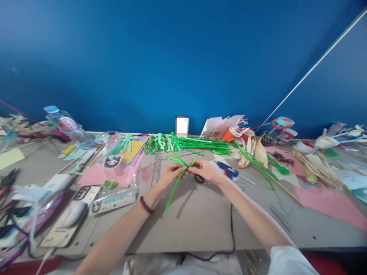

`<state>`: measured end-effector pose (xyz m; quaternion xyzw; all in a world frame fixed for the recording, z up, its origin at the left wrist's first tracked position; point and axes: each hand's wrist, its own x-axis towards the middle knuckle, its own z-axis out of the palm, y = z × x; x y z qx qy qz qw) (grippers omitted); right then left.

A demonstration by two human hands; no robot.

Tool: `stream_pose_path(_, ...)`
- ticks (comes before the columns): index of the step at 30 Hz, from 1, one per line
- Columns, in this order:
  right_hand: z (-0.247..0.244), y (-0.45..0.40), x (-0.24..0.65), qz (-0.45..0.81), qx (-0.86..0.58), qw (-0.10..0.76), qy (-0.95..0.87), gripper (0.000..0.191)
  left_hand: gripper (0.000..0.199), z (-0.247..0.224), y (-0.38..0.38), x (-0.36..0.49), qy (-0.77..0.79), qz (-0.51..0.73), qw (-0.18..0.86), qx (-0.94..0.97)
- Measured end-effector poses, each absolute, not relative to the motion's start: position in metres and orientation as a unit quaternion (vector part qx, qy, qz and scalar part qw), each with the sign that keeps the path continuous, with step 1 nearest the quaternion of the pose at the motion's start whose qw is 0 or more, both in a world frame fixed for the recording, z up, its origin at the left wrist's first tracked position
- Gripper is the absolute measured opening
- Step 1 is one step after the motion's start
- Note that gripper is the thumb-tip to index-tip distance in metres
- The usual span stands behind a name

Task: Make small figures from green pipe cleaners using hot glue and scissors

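Note:
Several bright green pipe cleaners [171,193] cross one another between my two hands, above the middle of the table. My left hand [172,172] pinches them from the left, its fingertips close to the crossing point. From the other side my right hand [205,170] is closed on the same green stems. One long end hangs down toward me, and shorter ends point up and outward. Just behind lies a row of finished-looking green pipe cleaner bunches [163,143], with a bundle of straight green pipe cleaners [209,145] to its right.
A blue glue gun [226,170] lies right of my hands, its black cable [233,229] running to the front edge. At left are a ruler [157,168], pink paper [94,176], a phone [71,215] and a plastic bottle [69,124]. Dried husks [259,152] and paper cups [229,133] stand at right.

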<state>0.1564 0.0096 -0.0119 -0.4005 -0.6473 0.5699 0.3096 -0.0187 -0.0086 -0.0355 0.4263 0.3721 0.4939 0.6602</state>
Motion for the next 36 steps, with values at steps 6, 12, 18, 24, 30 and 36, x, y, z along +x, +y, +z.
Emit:
stream_pose_path(6, -0.012, 0.01, 0.155, 0.539, -0.406, 0.313, -0.668, 0.019, 0.023, -0.036, -0.007, -0.021, 0.39, 0.489, 0.628, 0.463)
stream_pose_path(12, -0.014, 0.011, 0.152, 0.503, -0.448, 0.354, -0.649, 0.022, 0.021, -0.033, -0.007, -0.02, 0.454, 0.492, 0.549, 0.5)
stream_pose_path(18, -0.016, 0.011, 0.15, 0.525, -0.444, 0.364, -0.628, 0.022, 0.017, -0.029, -0.008, -0.021, 0.472, 0.487, 0.537, 0.503)
stream_pose_path(24, -0.02, 0.01, 0.149, 0.524, -0.451, 0.361, -0.625, 0.021, 0.028, -0.023, -0.01, -0.023, 0.426, 0.496, 0.567, 0.501)
stream_pose_path(30, -0.015, 0.009, 0.15, 0.584, -0.439, 0.346, -0.589, 0.024, 0.015, -0.022, -0.007, -0.03, 0.404, 0.447, 0.604, 0.522)
stream_pose_path(36, -0.013, 0.008, 0.15, 0.704, -0.379, 0.318, -0.51, 0.026, 0.022, -0.029, 0.001, -0.037, 0.365, 0.426, 0.615, 0.554)
